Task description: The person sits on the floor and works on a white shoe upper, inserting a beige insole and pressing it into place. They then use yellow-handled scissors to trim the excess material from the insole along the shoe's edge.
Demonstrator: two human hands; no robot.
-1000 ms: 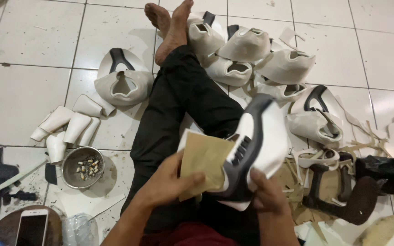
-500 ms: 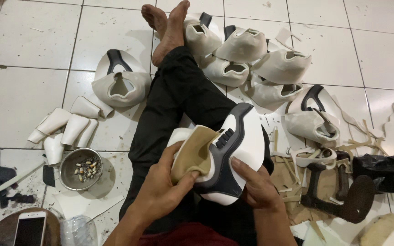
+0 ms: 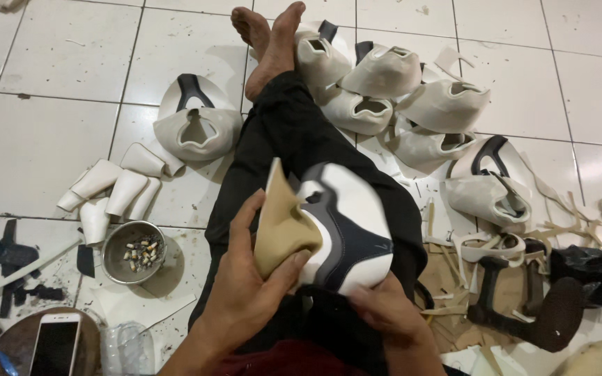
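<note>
**Seated worker fits a tan lining piece into a shoe upper**

A person sits on a white tiled floor (image 3: pixel 50 63), legs in black trousers stretched toward twelve o'clock, bare feet crossed. Over the lap, both hands hold a white and dark grey shoe upper (image 3: pixel 346 233). Its long axis seems to run from about five o'clock up to eleven, though blur makes the toe end hard to place. The left hand (image 3: pixel 256 285) is closed on a tan lining piece (image 3: pixel 281 226), thumb and fingers pinching it against the upper's near side; the piece stands nearly upright, its point toward twelve. The right hand (image 3: pixel 384 310) cups the upper from beneath, fingers curled under it, gripping.

The work in hand looks like seating the lining inside the upper; the next move would call for pressing it flat along the inner wall while the other hand steadies the shell.

At one o'clock lies a heap of finished uppers (image 3: pixel 398 97). At nine o'clock sits a metal bowl (image 3: pixel 134 252), with a phone (image 3: pixel 55 345) at seven.
</note>
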